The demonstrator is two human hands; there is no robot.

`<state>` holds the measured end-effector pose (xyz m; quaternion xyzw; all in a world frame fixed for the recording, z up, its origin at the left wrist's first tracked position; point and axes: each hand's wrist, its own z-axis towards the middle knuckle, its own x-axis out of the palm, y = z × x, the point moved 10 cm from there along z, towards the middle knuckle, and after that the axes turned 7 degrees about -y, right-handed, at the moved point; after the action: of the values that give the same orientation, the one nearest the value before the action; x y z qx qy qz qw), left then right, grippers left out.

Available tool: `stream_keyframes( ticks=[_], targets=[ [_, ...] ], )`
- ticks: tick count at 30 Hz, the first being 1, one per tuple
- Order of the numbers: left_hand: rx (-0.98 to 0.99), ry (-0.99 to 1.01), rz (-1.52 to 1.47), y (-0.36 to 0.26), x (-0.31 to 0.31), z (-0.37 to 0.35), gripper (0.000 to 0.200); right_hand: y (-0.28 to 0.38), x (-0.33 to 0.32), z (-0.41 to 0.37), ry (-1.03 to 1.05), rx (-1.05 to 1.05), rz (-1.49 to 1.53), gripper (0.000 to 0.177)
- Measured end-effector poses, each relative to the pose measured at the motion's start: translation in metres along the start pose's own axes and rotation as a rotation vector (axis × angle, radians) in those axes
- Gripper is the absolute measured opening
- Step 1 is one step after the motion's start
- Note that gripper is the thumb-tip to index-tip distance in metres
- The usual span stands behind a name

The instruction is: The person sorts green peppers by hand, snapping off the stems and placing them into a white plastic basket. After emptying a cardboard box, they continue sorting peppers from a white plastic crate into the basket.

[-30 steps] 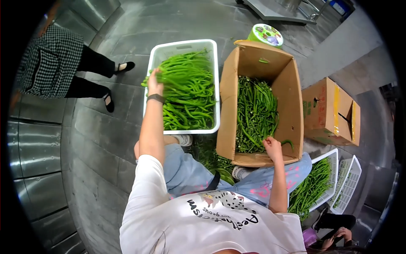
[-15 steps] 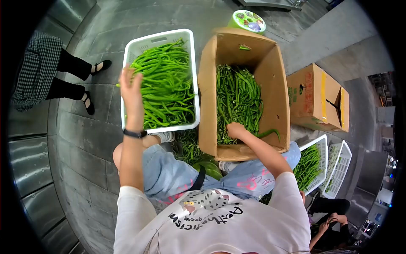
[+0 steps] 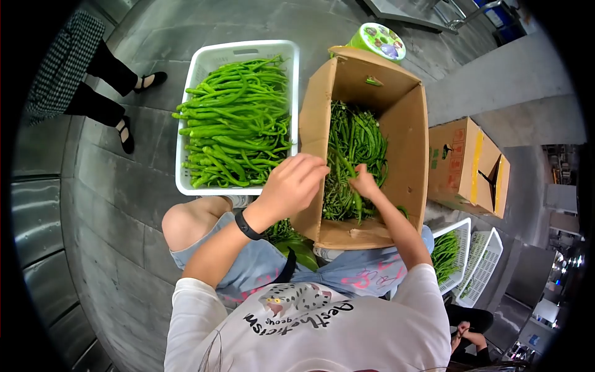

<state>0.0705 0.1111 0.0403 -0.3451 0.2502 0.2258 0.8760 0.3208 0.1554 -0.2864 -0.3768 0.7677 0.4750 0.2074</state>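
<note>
A cardboard box (image 3: 409, 133) stands open in front of me, half full of dark green peppers (image 3: 356, 139). My right hand (image 3: 364, 185) is inside it, fingers closed on a few peppers that it lifts from the heap. My left hand (image 3: 291, 185), with a black wristband, hovers at the box's left wall with its fingers spread and nothing in it. Left of the box is a white plastic crate (image 3: 186, 99) piled with long, brighter green peppers (image 3: 238, 124).
A person in checked clothes and black shoes (image 3: 127, 133) stands at the far left. A second, shut cardboard box (image 3: 468, 164) lies to the right, white baskets (image 3: 480, 260) with peppers below it. A round green lid (image 3: 378, 42) sits behind the open box. Another person's hands (image 3: 465, 332) show at bottom right.
My left hand has left the white crate and swung right to the open box's edge. My right hand has moved up inside the box and picked up peppers.
</note>
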Motion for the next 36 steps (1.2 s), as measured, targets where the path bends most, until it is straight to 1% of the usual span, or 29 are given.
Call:
stream_keyframes(
  ticks=[1, 2, 3, 4, 6, 7, 8, 9, 10, 11, 12, 13, 14, 16, 17, 18, 20, 23, 24, 26, 27, 30, 31, 32, 34, 35, 36],
  targets=[
    [0.026, -0.001, -0.001, -0.006, 0.004, 0.001, 0.026, 0.022, -0.028, -0.017, -0.022, 0.012, 0.136, 0.041],
    [0.052, -0.003, -0.001, -0.012, 0.007, 0.001, 0.026, 0.03, -0.045, -0.026, -0.023, -0.006, 0.318, 0.04],
    [0.059, 0.089, 0.02, -0.015, 0.022, -0.006, 0.033, 0.05, -0.062, -0.045, -0.031, 0.0, 0.59, 0.037],
    [0.117, 0.127, 0.004, -0.025, 0.031, -0.007, 0.038, 0.077, -0.08, -0.072, -0.017, 0.08, 0.763, 0.03],
    [0.235, 0.201, -0.022, -0.048, 0.047, -0.007, 0.047, 0.113, -0.091, -0.115, 0.052, 0.074, 0.984, 0.02],
    [0.298, 0.351, -0.031, -0.06, 0.06, -0.014, 0.061, 0.129, -0.093, -0.134, 0.023, 0.058, 1.066, 0.017],
    [0.35, 0.411, -0.071, -0.073, 0.067, -0.019, 0.061, 0.14, -0.091, -0.152, -0.005, 0.04, 1.149, 0.017],
    [0.362, 0.373, -0.185, -0.084, 0.066, -0.022, 0.054, 0.147, -0.086, -0.169, 0.022, -0.012, 1.08, 0.023],
    [0.372, 0.335, -0.299, -0.095, 0.064, -0.026, 0.048, 0.149, -0.075, -0.185, 0.107, -0.004, 1.118, 0.028],
    [0.399, 0.342, -0.324, -0.103, 0.064, -0.031, 0.035, 0.153, -0.071, -0.196, 0.094, -0.027, 1.114, 0.028],
    [0.393, 0.234, -0.373, -0.108, 0.056, -0.031, 0.032, 0.156, -0.069, -0.204, 0.082, -0.05, 1.109, 0.028],
    [0.363, 0.212, -0.442, -0.109, 0.053, -0.032, 0.031, 0.161, -0.074, -0.212, 0.074, -0.132, 1.107, 0.03],
    [0.331, 0.19, -0.512, -0.108, 0.049, -0.033, 0.03, 0.164, -0.086, -0.217, -0.037, -0.202, 1.001, 0.031],
    [-0.1, 0.19, -0.71, -0.074, 0.053, -0.029, 0.027, 0.186, -0.119, -0.239, -0.258, -0.33, 0.782, 0.034],
    [-0.322, 0.189, -0.801, -0.058, 0.057, -0.033, 0.026, 0.184, -0.125, -0.246, -0.245, -0.288, 0.91, 0.039],
    [-0.285, 0.167, -0.802, -0.054, 0.056, -0.03, 0.026, 0.193, -0.134, -0.255, -0.218, -0.374, 1.032, 0.041],
    [-0.208, 0.13, -0.727, -0.054, 0.055, -0.028, 0.03, 0.204, -0.146, -0.263, -0.275, -0.495, 1.008, 0.042],
    [-0.232, 0.304, -0.665, -0.069, 0.064, -0.03, 0.035, 0.215, -0.148, -0.252, -0.392, -0.447, 0.876, 0.028],
    [-0.357, 0.422, -0.646, -0.065, 0.074, -0.038, 0.037, 0.217, -0.146, -0.247, -0.399, -0.465, 0.791, 0.022],
    [-0.264, 0.315, -0.624, -0.065, 0.07, -0.036, 0.035, 0.218, -0.137, -0.238, -0.407, -0.495, 0.622, 0.011],
    [-0.287, 0.334, -0.625, -0.063, 0.07, -0.038, 0.034, 0.224, -0.142, -0.242, -0.504, -0.511, 0.612, 0.011],
    [-0.359, 0.415, -0.633, -0.057, 0.073, -0.047, 0.031, 0.205, -0.121, -0.224, -0.31, -0.293, 0.875, 0.015],
    [-0.379, 0.458, -0.633, -0.057, 0.075, -0.049, 0.029, 0.205, -0.117, -0.219, -0.277, -0.286, 0.967, 0.023],
    [-0.397, 0.502, -0.63, -0.056, 0.077, -0.051, 0.028, 0.202, -0.108, -0.214, -0.173, -0.206, 1.089, 0.024],
    [-0.3, 0.456, -0.693, -0.063, 0.073, -0.051, 0.024, 0.2, -0.091, -0.21, 0.042, -0.04, 1.326, 0.027],
    [-0.253, 0.433, -0.725, -0.066, 0.071, -0.052, 0.023, 0.198, -0.086, -0.207, 0.077, 0.015, 1.382, 0.03],
    [-0.282, 0.414, -0.746, -0.063, 0.069, -0.052, 0.022, 0.197, -0.088, -0.205, 0.055, -0.017, 1.377, 0.029]
  ],
)
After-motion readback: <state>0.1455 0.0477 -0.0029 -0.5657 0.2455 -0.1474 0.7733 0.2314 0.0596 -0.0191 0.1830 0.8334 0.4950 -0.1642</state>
